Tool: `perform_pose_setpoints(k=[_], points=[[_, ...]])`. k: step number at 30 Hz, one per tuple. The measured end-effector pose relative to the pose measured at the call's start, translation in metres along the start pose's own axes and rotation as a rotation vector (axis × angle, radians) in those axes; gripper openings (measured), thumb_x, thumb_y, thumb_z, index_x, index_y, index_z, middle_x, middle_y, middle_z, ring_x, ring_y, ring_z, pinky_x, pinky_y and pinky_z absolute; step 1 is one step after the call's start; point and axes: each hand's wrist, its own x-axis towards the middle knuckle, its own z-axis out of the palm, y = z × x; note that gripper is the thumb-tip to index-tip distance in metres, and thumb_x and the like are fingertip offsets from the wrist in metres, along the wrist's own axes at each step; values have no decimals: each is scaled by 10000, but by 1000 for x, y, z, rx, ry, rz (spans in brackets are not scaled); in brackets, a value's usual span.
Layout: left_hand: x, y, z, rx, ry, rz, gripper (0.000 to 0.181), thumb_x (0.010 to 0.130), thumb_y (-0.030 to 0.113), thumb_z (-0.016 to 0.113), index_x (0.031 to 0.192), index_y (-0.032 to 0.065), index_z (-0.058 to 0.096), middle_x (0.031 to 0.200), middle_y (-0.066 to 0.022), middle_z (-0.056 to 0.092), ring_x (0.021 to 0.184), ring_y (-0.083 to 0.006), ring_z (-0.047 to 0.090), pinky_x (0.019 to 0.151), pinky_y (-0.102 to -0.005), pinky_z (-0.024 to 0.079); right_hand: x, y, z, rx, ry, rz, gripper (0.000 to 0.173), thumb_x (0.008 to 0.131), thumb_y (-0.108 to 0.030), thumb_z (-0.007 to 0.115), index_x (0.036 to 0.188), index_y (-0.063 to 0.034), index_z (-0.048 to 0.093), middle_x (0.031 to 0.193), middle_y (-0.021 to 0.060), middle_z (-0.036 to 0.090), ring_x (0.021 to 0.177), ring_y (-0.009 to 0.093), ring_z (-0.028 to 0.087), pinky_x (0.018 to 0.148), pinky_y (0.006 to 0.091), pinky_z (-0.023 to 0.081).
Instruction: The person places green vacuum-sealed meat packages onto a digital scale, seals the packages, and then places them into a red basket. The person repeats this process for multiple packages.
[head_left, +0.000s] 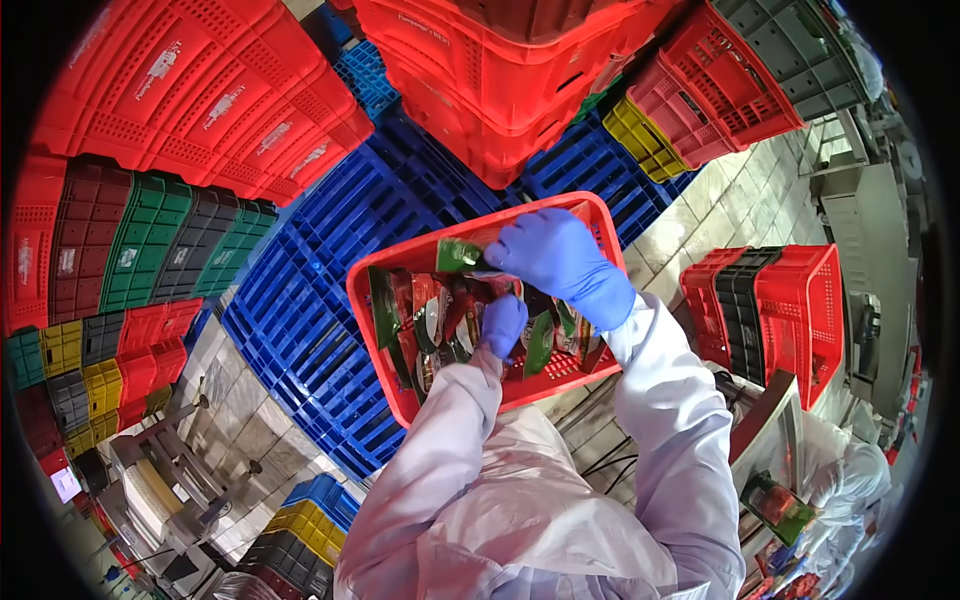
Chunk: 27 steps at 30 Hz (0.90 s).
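Observation:
A red plastic crate (480, 225) with perforated sides stands before me, holding several sealed plastic food packs (427, 311) in green, red and clear film, most of them on edge. My right hand (555, 255), in a blue glove, is over the crate's far right part, its fingertips gripping the edge of a green-and-clear pack (459, 256). Lower and nearer to me, my left hand (504, 322), gloved in blue too, is inside the crate among the packs; its fingers are curled, and whether it grips a pack is hidden.
Blue plastic pallets (322, 277) lie beneath and beyond the crate. Tall stacks of red crates (225, 97) rise at the left and far side (487, 82). Red and black crates (750, 315) stand at right. A metal table's edge (780, 420) and people in white (847, 487) are at lower right.

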Motion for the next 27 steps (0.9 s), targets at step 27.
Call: perform_pose_setpoints(k=[27], points=[[-87, 274, 50, -634, -417, 773, 190, 892, 91, 546, 1065, 15, 569, 1041, -73, 581, 946, -155, 539, 863, -278, 437, -519, -222, -308, -463, 607, 1543, 421, 767, -299, 694, 1090, -62, 565, 1014, 139, 560, 938, 304, 548, 810, 374, 450]])
